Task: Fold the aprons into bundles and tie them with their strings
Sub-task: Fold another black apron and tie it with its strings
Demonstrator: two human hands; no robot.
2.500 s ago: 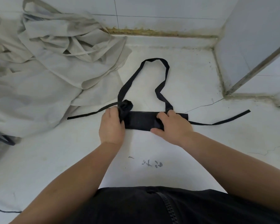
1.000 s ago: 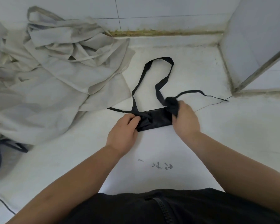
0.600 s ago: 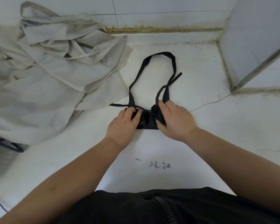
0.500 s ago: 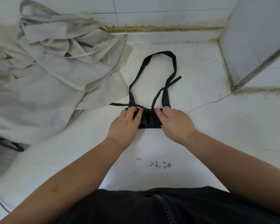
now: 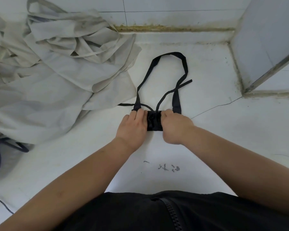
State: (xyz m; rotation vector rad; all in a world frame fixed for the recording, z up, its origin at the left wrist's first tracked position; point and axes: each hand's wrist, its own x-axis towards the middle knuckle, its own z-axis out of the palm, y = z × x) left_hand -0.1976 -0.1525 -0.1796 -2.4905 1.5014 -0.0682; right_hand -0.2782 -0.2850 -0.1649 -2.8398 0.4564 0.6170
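Apron bundle [image 5: 154, 122] crosswise, left hand [image 5: 132, 129] pressing, right hand [image 5: 173, 129] gripping its ends, loop [image 5: 170, 55] pointing away

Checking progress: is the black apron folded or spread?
Folded: the apron is a small bundle between left hand and right hand; its loop lies loose.

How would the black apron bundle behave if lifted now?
Probably floppy and light: the black apron bundle is thin folded cloth. Likely unfolds if released: left hand and right hand pin it, strings loose. Neck loop may dangle.
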